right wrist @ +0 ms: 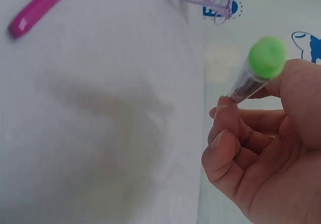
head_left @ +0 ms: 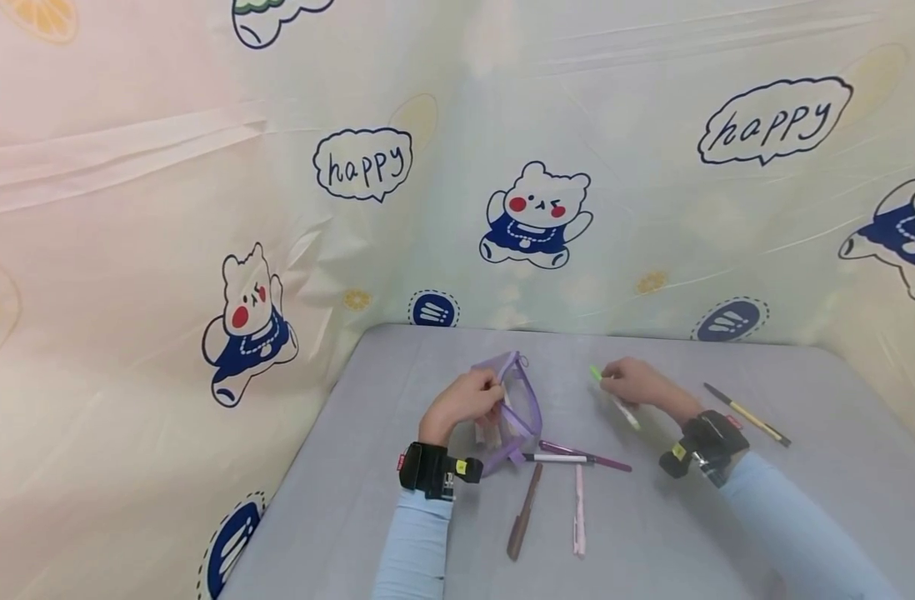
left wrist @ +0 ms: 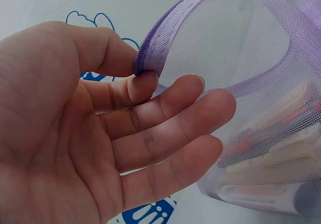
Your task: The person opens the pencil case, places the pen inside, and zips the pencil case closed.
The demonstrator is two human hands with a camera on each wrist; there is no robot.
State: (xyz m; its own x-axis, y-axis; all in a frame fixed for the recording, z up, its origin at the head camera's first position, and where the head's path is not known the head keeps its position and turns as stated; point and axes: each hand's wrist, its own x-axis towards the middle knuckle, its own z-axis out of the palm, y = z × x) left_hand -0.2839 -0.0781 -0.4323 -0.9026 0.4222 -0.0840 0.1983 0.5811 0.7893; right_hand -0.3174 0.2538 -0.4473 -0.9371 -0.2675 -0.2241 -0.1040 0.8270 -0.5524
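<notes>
My left hand [head_left: 467, 400] pinches the zippered purple rim of a mesh pencil case [left wrist: 160, 48] between thumb and index finger, the other fingers loosely extended. The case gapes at the top, and several pens or similar items [left wrist: 271, 153] show through its mesh. To the right of the case, my right hand [head_left: 641, 385] holds a clear-barrelled pen with green ends [right wrist: 268, 57] between thumb and fingers. That pen slants over the table, its middle partly hidden by the fingers.
On the grey table [head_left: 675, 533] in front of the case lie a white-and-black pen [head_left: 558, 458], a purple pen [head_left: 611, 463], a brown pen [head_left: 526, 512] and a pink pen [head_left: 579, 512]. A yellow-and-black pen [head_left: 750, 415] lies at the right. A printed curtain [head_left: 630, 208] hangs behind.
</notes>
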